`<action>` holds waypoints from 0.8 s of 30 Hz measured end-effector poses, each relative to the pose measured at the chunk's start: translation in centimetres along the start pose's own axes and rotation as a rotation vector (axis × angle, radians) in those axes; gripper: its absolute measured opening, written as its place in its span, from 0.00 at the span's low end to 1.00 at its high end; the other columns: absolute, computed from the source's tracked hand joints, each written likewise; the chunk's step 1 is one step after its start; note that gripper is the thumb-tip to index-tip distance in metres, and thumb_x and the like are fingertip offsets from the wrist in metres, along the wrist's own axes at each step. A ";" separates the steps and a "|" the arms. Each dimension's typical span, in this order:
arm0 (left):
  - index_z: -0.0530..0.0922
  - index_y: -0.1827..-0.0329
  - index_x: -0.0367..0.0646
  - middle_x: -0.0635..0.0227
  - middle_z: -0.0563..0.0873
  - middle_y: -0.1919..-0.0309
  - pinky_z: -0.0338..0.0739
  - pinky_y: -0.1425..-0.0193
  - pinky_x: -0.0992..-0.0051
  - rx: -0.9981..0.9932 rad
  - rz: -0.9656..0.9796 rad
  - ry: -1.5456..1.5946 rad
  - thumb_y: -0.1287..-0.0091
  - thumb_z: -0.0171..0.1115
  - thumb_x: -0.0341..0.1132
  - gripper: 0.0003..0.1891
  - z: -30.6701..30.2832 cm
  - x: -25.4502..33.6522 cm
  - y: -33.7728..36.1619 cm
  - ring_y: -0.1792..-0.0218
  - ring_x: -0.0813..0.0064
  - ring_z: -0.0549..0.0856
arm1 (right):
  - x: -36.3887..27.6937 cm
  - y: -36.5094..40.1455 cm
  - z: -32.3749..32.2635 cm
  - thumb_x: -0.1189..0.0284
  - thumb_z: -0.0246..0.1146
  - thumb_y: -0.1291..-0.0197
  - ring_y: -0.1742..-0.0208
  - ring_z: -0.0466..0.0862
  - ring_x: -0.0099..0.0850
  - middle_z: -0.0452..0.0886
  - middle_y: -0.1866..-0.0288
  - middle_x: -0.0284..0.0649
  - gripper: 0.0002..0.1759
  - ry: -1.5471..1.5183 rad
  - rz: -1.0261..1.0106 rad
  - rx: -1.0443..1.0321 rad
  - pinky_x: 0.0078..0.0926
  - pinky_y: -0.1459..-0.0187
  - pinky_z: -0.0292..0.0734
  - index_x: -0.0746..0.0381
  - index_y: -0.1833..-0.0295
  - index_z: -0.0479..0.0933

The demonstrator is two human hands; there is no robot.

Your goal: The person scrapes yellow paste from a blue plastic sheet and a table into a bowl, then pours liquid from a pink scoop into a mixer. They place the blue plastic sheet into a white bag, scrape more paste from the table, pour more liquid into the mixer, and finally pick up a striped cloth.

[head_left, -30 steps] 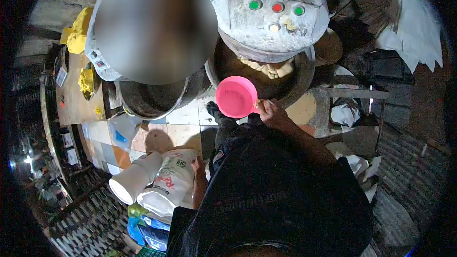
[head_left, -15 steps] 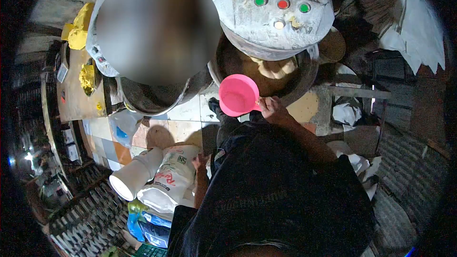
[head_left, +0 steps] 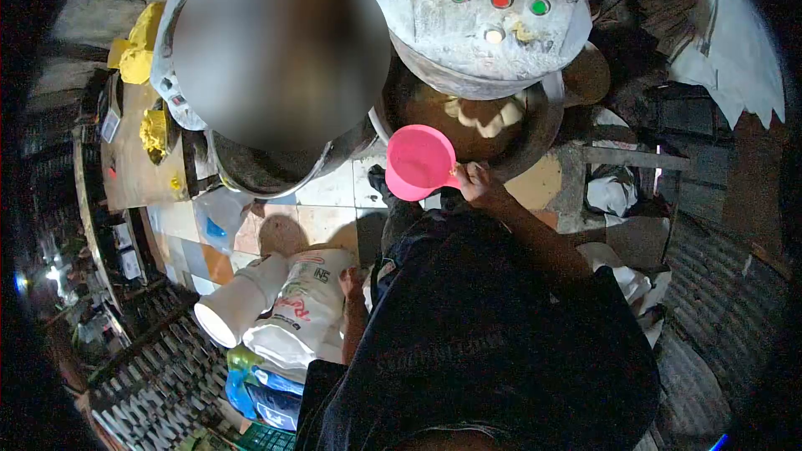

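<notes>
My right hand (head_left: 477, 184) is closed round the handle of a pink plastic dipper (head_left: 420, 163). The dipper is held over the near left rim of a mixer bowl (head_left: 545, 138), and its open top faces up. Inside the bowl a pale, lumpy mass like dough (head_left: 487, 115) lies under the mixer head (head_left: 484, 29), against a brown wall. Low at my left side, my left hand (head_left: 352, 283) hangs with fingers loosely apart, right beside a white printed sack (head_left: 302, 309). Nothing shows in it.
A second large bowl (head_left: 271, 175) stands to the left, partly behind a blurred area. A white bucket (head_left: 238, 301) leans by the sack on the tiled floor. Yellow material (head_left: 154, 134) lies on a wooden table (head_left: 134, 171) at far left. Corrugated sheet (head_left: 718, 317) borders the right.
The pale mass in the mixer bowl has shifted and shows a different, more lobed shape. The pink dipper has tilted slightly; my left hand stays by the sack.
</notes>
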State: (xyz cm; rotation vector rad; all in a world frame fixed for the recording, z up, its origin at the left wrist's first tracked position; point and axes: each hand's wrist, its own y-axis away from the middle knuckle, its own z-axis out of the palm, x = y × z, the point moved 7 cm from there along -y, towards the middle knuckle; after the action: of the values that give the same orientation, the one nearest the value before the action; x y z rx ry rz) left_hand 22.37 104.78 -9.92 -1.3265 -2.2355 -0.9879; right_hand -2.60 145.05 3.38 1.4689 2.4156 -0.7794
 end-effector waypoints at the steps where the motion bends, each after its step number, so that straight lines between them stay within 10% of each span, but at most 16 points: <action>1: 0.73 0.70 0.42 0.61 0.76 0.72 0.69 0.64 0.65 0.044 -0.489 0.725 0.51 0.57 0.37 0.09 1.0 -2.2 1.1 0.67 0.62 0.75 | 0.2 -0.1 0.1 0.76 0.53 0.50 0.75 0.67 0.34 0.64 0.78 0.41 0.11 -0.071 0.071 0.002 0.33 0.74 0.62 0.69 0.60 0.70; 2: 0.73 0.70 0.42 0.61 0.76 0.72 0.69 0.64 0.65 0.045 -0.490 0.724 0.51 0.57 0.37 0.09 0.6 -1.5 1.1 0.67 0.62 0.75 | 0.4 -0.2 -0.1 0.76 0.53 0.49 0.75 0.68 0.34 0.64 0.78 0.41 0.10 -0.107 0.106 0.003 0.33 0.75 0.62 0.69 0.61 0.70; 4: 0.73 0.75 0.43 0.65 0.76 0.75 0.69 0.70 0.65 0.257 0.627 -0.551 0.49 0.55 0.38 0.08 -1.3 4.7 1.8 0.73 0.65 0.75 | 0.5 -0.5 -0.1 0.75 0.52 0.47 0.76 0.68 0.35 0.64 0.78 0.42 0.09 -0.154 0.175 -0.094 0.34 0.75 0.62 0.68 0.62 0.70; 5: 0.73 0.75 0.43 0.65 0.76 0.75 0.69 0.70 0.65 0.256 0.626 -0.553 0.49 0.55 0.38 0.08 -1.1 3.9 1.8 0.73 0.65 0.75 | 0.6 -0.8 -0.4 0.75 0.51 0.47 0.76 0.68 0.36 0.64 0.78 0.43 0.09 -0.160 0.193 -0.142 0.34 0.75 0.62 0.68 0.62 0.70; 7: 0.72 0.73 0.44 0.68 0.76 0.73 0.69 0.69 0.65 -0.007 -0.450 0.702 0.47 0.55 0.40 0.09 1.2 -4.5 0.8 0.71 0.66 0.75 | 0.3 -1.7 -1.4 0.74 0.50 0.45 0.76 0.68 0.37 0.64 0.78 0.44 0.09 -0.266 0.203 -0.187 0.34 0.75 0.62 0.68 0.63 0.70; 8: 0.72 0.73 0.44 0.68 0.76 0.73 0.69 0.69 0.65 -0.007 -0.450 0.703 0.47 0.55 0.40 0.09 1.2 -4.8 0.7 0.71 0.66 0.75 | -0.1 -2.3 -2.0 0.73 0.50 0.44 0.76 0.69 0.37 0.64 0.78 0.44 0.09 -0.366 0.195 -0.184 0.34 0.75 0.62 0.67 0.64 0.70; 10: 0.71 0.69 0.43 0.70 0.75 0.68 0.68 0.64 0.69 -0.123 -0.036 -0.701 0.42 0.50 0.44 0.13 0.7 -2.9 -0.1 0.66 0.70 0.74 | -0.1 -3.0 -2.4 0.72 0.49 0.43 0.76 0.69 0.38 0.65 0.78 0.45 0.09 -0.386 0.348 -0.248 0.34 0.75 0.62 0.68 0.65 0.71; 15: 0.69 0.65 0.42 0.68 0.75 0.66 0.68 0.62 0.70 0.042 -0.282 0.153 0.42 0.50 0.44 0.13 0.4 -5.2 0.6 0.65 0.70 0.74 | 0.7 -2.4 -1.4 0.70 0.48 0.41 0.76 0.70 0.40 0.68 0.79 0.47 0.12 -0.510 0.293 -0.168 0.36 0.76 0.61 0.68 0.71 0.70; 24: 0.67 0.59 0.39 0.64 0.75 0.64 0.68 0.59 0.71 0.136 -0.479 0.524 0.42 0.50 0.42 0.16 1.1 -6.4 1.3 0.64 0.69 0.74 | 0.5 -2.4 -0.6 0.72 0.51 0.43 0.82 0.66 0.38 0.64 0.84 0.47 0.12 -0.470 0.328 -0.173 0.35 0.78 0.59 0.69 0.75 0.68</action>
State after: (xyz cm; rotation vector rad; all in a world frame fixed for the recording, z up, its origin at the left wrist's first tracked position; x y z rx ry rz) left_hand 26.71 102.07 -14.07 -0.4000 -2.1731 -1.1482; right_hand -4.88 144.89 4.47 1.3784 1.7941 -0.7200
